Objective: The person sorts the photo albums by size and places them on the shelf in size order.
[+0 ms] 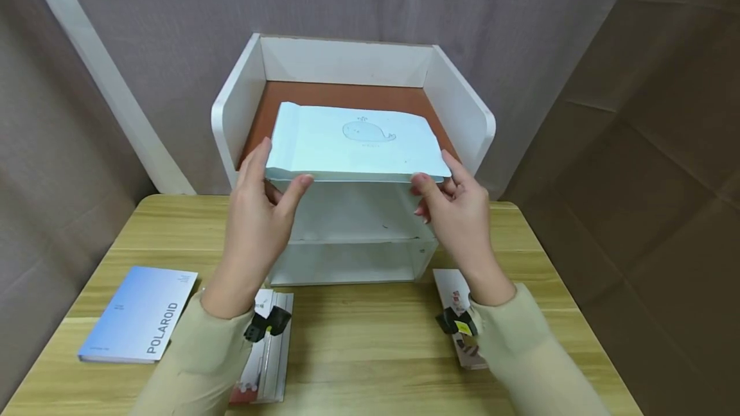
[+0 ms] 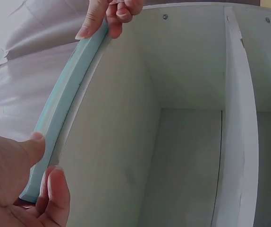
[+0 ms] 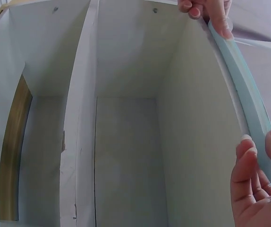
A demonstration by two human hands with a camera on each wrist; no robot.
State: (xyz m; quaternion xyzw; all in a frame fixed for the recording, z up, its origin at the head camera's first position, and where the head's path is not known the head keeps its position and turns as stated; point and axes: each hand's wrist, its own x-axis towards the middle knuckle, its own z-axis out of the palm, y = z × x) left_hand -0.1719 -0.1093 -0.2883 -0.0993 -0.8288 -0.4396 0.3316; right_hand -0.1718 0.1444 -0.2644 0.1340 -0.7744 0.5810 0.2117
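A pale blue book (image 1: 347, 149) with a whale drawing on its cover lies flat over the brown top board (image 1: 341, 94) of a small white shelf (image 1: 347, 60). At its front left corner my left hand (image 1: 257, 204) holds it, thumb on the near edge and fingers along the side and beneath. My right hand (image 1: 459, 210) grips the front right corner in the same way. In the left wrist view the book's edge (image 2: 67, 104) runs right along the shelf's top board. The right wrist view shows the book (image 3: 246, 90) between both hands.
A blue book marked POLAROID (image 1: 139, 313) lies on the wooden table (image 1: 358, 345) at the left. Below my left wrist is a stack of books (image 1: 274, 345), below my right another book (image 1: 451, 287). The shelf has side walls and open compartments underneath. Grey curtains hang behind.
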